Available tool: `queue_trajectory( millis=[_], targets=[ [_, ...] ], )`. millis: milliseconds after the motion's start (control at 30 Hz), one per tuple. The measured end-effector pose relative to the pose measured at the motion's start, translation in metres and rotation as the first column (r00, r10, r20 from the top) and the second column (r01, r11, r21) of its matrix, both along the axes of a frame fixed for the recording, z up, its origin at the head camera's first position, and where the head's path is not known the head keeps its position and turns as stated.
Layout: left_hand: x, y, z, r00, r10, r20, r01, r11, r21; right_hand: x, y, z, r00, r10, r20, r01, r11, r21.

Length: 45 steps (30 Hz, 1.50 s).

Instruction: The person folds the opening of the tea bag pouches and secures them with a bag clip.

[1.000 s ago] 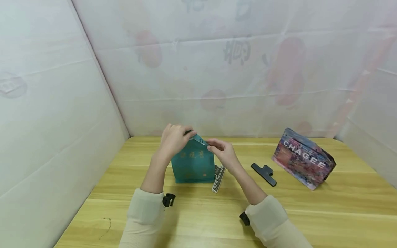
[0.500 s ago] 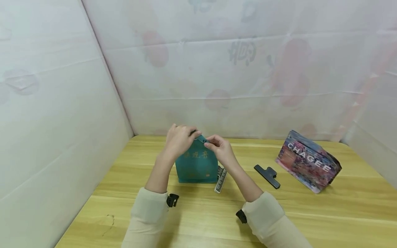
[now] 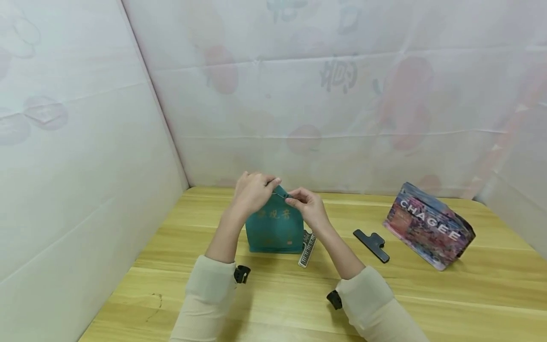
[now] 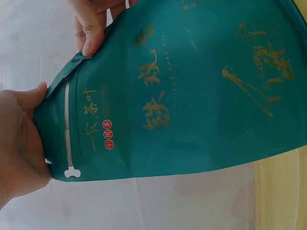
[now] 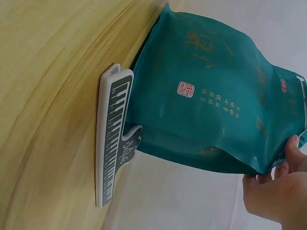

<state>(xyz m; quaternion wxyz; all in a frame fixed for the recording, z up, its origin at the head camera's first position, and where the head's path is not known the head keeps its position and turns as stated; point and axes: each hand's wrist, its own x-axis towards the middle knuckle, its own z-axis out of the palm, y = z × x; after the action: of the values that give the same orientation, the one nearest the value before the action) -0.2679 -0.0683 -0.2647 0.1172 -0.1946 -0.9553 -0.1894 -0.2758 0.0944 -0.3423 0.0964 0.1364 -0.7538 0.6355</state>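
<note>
A teal tea bag [image 3: 273, 228] with gold lettering stands upright on the table between both hands. The left hand [image 3: 254, 190] grips its top edge at the left corner. At the right end of that edge, the right hand [image 3: 308, 204] pinches the folded-over strip between thumb and fingers. In the left wrist view, the bag's top [image 4: 72, 67] is partly folded down beside a pale strip with a bone-shaped end [image 4: 72, 172]. A clip with a piano-key pattern [image 5: 113, 139] lies against the bag's lower right side.
To the right, a black clip [image 3: 372, 245] lies on the wooden table [image 3: 273, 304]. Farther right stands a colourful CHAGEE bag [image 3: 429, 225], tilted. A pale printed cloth [image 3: 265, 109] hangs behind the table and along its left side.
The head view has shifted slightly, so everything sits a little farther right. The right hand has moved slightly along the bag's top edge, while both hands keep their hold.
</note>
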Motion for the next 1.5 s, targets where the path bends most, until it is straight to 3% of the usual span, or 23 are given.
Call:
queue_trajectory(
  millis=[200,433,800,900,1033,1233,1500],
  targets=[
    [0.0021,-0.0009,0.0009,0.999,-0.005,-0.049,0.004,1.000,-0.015,-0.0013,-0.0003,-0.0015,1.000,-0.003,0.007,0.004,1.000,-0.015],
    [0.0060,-0.0035,-0.0018,0.990,-0.007,-0.141,-0.013,0.990,-0.140,0.0018,0.0003,0.0028,1.000,0.004,0.018,-0.003,0.999,-0.042],
    [0.0011,-0.0037,-0.0067,0.957,-0.003,-0.290,-0.041,0.989,-0.145,-0.0025,0.0001,-0.0010,1.000,-0.003,0.007,0.003,0.999,-0.041],
    [0.0008,-0.0028,-0.0056,0.959,0.002,-0.284,-0.048,0.987,-0.153,-0.0024,0.0003,-0.0009,1.000,-0.002,0.010,0.003,0.999,-0.046],
    [0.0030,0.0005,-0.0024,0.974,0.027,-0.227,-0.075,0.976,-0.206,-0.0006,0.0008,0.0000,1.000,0.005,0.022,-0.004,0.999,-0.054],
    [0.0069,0.0041,-0.0016,0.986,-0.028,-0.162,-0.005,0.980,-0.200,0.0017,0.0004,0.0020,1.000,0.010,0.028,-0.009,0.998,-0.067],
    [0.0054,0.0038,-0.0055,0.972,-0.044,-0.231,0.006,0.986,-0.165,0.0024,0.0000,0.0014,1.000,0.009,0.025,-0.007,0.998,-0.061]
  ],
)
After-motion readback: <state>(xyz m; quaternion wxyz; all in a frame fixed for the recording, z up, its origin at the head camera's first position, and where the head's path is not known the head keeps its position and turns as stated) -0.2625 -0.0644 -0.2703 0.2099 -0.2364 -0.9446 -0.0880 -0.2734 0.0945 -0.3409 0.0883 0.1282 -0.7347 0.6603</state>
